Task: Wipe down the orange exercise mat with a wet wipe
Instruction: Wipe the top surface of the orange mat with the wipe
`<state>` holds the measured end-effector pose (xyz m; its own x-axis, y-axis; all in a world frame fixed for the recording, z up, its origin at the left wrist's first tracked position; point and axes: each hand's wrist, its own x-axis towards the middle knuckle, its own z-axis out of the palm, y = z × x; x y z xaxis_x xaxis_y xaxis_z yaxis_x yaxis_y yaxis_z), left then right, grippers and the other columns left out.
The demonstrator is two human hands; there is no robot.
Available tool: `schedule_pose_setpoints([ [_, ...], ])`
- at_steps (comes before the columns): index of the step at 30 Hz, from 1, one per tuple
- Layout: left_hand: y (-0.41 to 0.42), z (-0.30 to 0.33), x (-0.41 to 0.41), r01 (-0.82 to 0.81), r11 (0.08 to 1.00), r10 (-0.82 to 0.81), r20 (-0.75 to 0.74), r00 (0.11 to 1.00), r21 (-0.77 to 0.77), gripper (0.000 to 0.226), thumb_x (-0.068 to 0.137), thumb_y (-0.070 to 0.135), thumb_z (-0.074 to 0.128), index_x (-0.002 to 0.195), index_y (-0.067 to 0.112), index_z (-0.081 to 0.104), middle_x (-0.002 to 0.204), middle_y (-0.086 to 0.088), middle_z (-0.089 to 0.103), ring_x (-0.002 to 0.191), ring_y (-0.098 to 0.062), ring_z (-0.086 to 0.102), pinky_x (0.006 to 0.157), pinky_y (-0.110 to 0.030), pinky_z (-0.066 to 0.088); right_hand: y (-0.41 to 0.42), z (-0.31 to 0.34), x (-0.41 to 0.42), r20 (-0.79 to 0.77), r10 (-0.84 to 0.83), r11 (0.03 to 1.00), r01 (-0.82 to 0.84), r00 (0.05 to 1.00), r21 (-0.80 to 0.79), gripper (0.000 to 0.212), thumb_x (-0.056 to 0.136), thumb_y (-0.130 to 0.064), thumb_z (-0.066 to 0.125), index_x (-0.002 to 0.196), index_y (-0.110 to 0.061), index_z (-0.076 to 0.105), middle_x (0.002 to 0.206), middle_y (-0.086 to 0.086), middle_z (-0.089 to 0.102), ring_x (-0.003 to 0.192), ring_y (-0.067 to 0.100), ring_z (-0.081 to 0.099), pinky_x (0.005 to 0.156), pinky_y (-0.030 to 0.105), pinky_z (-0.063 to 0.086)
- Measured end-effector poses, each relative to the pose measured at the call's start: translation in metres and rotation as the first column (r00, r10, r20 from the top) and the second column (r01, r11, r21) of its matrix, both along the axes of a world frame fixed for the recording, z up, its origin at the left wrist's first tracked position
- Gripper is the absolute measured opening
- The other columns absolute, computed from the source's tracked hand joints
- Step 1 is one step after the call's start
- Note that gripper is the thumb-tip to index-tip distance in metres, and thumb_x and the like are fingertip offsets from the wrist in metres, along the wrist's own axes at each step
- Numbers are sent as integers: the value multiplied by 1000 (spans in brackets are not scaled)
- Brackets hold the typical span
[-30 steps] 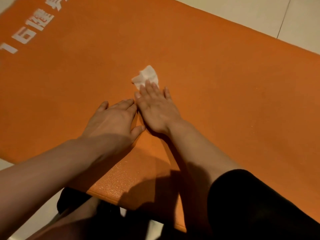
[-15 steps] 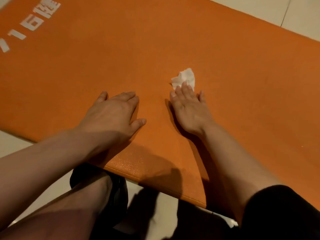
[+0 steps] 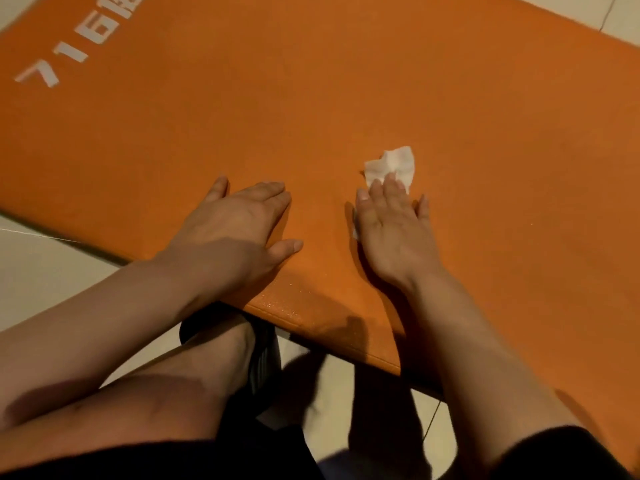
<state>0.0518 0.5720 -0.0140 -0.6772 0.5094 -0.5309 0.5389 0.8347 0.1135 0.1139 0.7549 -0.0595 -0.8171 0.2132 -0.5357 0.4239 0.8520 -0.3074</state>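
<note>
The orange exercise mat [image 3: 346,91] fills most of the view, with white printed characters at its upper left. A crumpled white wet wipe [image 3: 393,163] lies on the mat, and my right hand [image 3: 391,223] lies flat on it, fingers spread and pressing it down; most of the wipe is hidden under the palm, with a sliver showing at the hand's left side. To its left, near the mat's front edge, my left hand [image 3: 239,230] rests flat on the bare mat and holds nothing.
Pale floor tiles [image 3: 41,271] border the mat at the lower left and top right. My leg [image 3: 145,393] and a black slipper [image 3: 263,362] sit just below the mat's front edge [image 3: 311,327].
My right hand has slid the wipe to the right, away from my left hand, which has stayed planted. The view has shifted, showing more of the mat's left edge and the floor.
</note>
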Motion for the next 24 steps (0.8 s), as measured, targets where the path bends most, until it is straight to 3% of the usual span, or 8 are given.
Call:
schedule_pose_setpoints([
  [6, -7, 6, 3, 32, 999, -32, 4, 999, 31, 75, 92, 58, 41, 154, 23, 15, 161, 6, 13, 147, -9, 10, 120, -45, 1, -48, 18, -15, -100, 198, 959, -213, 975, -185, 58, 102, -46, 3, 156, -21, 3, 162, -5, -10, 147, 5, -13, 117, 41, -19],
  [10, -20, 10, 3, 64, 997, -67, 50, 997, 51, 75, 93, 58, 42, 154, 23, 16, 162, 8, 6, 147, -7, 6, 119, -40, -2, -9, 27, 40, -47, 55, 996, -58, 997, -68, 58, 102, -46, 4, 156, -24, 5, 162, -8, -8, 146, 0, -12, 117, 39, -20],
  [13, -37, 8, 10, 28, 985, -41, 73, 997, 172, 74, 91, 56, 44, 153, 23, 20, 161, 8, 9, 147, -4, 5, 119, -37, -4, -10, 31, 54, 37, -36, 999, 36, 999, 5, 61, 101, -47, 3, 156, -20, 3, 162, -4, -11, 147, 5, -14, 115, 36, -22],
  [17, -53, 7, 21, -12, 954, -2, 47, 999, 299, 74, 88, 53, 52, 150, 21, 30, 159, 6, 21, 145, -3, 13, 119, -37, -1, -59, 27, 12, 4, 91, 994, -90, 996, -56, 61, 102, -47, 3, 156, -18, 2, 162, -1, -10, 148, 9, -14, 116, 38, -21],
  [20, -57, 9, 23, -12, 926, 2, 27, 1000, 376, 66, 86, 46, 59, 146, 23, 40, 154, 7, 34, 140, -6, 29, 118, -39, 3, -94, 30, -16, -69, 209, 964, -218, 975, -152, 59, 103, -45, 5, 156, -19, 3, 162, -2, -10, 148, 9, -14, 116, 42, -20],
  [24, -63, 10, 25, 31, 921, -27, -16, 1000, 387, 67, 86, 49, 59, 143, 18, 44, 153, 1, 37, 142, -9, 29, 117, -33, 3, -72, 37, 20, -80, 225, 961, -235, 971, -146, 58, 102, -49, 3, 155, -26, 2, 162, -9, -9, 146, 1, -13, 116, 41, -21],
])
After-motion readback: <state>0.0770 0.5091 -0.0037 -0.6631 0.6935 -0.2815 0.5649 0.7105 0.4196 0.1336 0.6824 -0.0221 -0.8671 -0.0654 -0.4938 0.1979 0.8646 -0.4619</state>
